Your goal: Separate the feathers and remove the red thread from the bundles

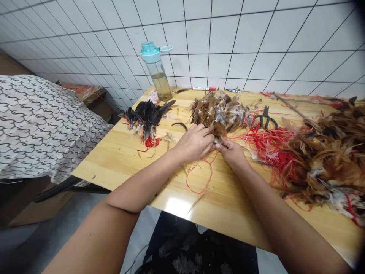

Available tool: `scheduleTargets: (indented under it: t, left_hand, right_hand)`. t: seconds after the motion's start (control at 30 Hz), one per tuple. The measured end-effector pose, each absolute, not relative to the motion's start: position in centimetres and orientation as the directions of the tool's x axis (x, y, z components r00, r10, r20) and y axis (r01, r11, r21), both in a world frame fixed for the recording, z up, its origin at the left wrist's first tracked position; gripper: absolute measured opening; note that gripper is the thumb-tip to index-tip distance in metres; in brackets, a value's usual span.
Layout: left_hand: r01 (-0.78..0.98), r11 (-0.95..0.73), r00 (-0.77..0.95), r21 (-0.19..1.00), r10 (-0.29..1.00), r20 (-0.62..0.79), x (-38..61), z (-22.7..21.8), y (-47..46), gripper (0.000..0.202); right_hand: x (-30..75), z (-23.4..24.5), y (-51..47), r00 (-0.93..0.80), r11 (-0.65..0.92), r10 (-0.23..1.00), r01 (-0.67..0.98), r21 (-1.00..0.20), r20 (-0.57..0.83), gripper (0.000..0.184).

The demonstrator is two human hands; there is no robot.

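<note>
Both of my hands meet at the near edge of a brown feather bundle (219,112) lying on the wooden table (222,205). My left hand (195,142) is closed, its fingers pinching the feather stems. My right hand (231,151) is closed too, gripping the same stems and a thin red string (210,177) that loops down toward me. A second bundle of black feathers (146,114), tied with red string, lies to the left of my left hand.
A big heap of brown feathers and tangled red string (322,160) fills the table's right side. Black scissors (265,117) lie behind it. A clear bottle with a teal lid (157,72), a red marker (203,88) and a patterned cloth (37,121) are nearby.
</note>
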State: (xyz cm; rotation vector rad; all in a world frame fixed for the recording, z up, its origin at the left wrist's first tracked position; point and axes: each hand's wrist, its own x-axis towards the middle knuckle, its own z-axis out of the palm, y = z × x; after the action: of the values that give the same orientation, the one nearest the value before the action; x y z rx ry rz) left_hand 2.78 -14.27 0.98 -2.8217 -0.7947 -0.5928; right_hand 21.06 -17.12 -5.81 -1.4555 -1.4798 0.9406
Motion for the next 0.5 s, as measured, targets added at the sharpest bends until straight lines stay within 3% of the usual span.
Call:
scheduleTargets:
  t: [0.27, 0.5]
  left_hand:
    - [0.629, -0.776, 0.714, 0.054, 0.604, 0.354, 1.8, 1.1, -13.2, 0.016]
    - [0.746, -0.650, 0.569, 0.148, 0.737, 0.365, -0.3, 1.2, -11.2, 0.015]
  right_hand:
    - [21.2, -5.8, -17.2, 0.065, 0.035, 0.996, 0.346, -0.938, 0.061, 0.026]
    - [21.4, -4.5, -17.5, 0.102, -0.010, 0.995, 0.175, -0.985, 0.008, 0.036]
